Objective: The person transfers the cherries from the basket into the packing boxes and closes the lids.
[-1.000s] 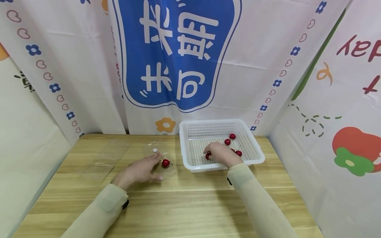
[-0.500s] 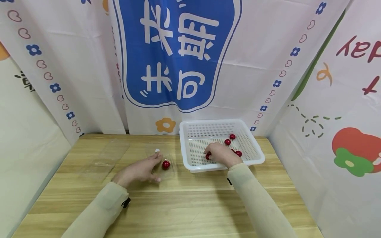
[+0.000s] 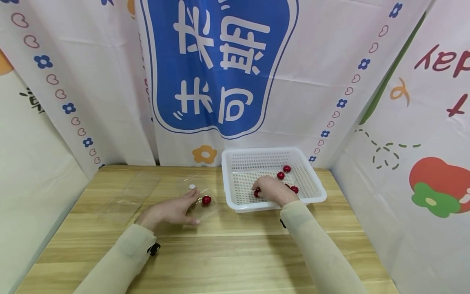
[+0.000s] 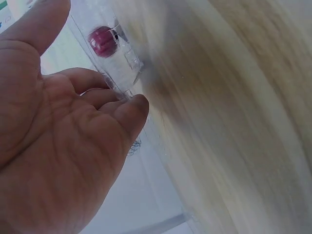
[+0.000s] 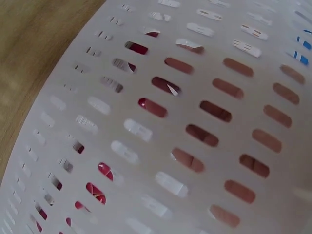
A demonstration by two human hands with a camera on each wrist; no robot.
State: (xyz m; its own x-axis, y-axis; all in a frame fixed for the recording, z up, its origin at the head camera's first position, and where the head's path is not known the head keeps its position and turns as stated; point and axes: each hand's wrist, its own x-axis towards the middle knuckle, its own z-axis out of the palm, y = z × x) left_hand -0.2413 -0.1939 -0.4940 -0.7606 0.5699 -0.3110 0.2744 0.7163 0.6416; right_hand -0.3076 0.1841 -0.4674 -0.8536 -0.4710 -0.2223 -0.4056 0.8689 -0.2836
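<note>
My left hand [image 3: 172,210] lies at the left side of a clear plastic clamshell box [image 3: 211,212], thumb and fingers spread along its edge. In the left wrist view, the fingertips touch the box's rim. One dark red cherry [image 3: 207,200] sits in the box, whose lid with a white round dot [image 3: 192,186] lies folded back. Inside a white perforated basket [image 3: 231,202], my right hand [image 3: 273,190] reaches down and pinches a cherry [image 3: 256,192], partly hidden by the fingers. In the right wrist view, the basket wall covers most of that hand.
More cherries [image 3: 280,175] lie in the basket, to the right of and behind the right hand. Another clear plastic box [image 3: 128,198] lies unfolded on the wooden table [image 3: 220,261] at the left. A printed curtain [image 3: 312,61] hangs behind the table.
The clear box with its cherry shifts slightly at the left hand, and the cherry ends a little farther right. My right hand stays almost still in the basket.
</note>
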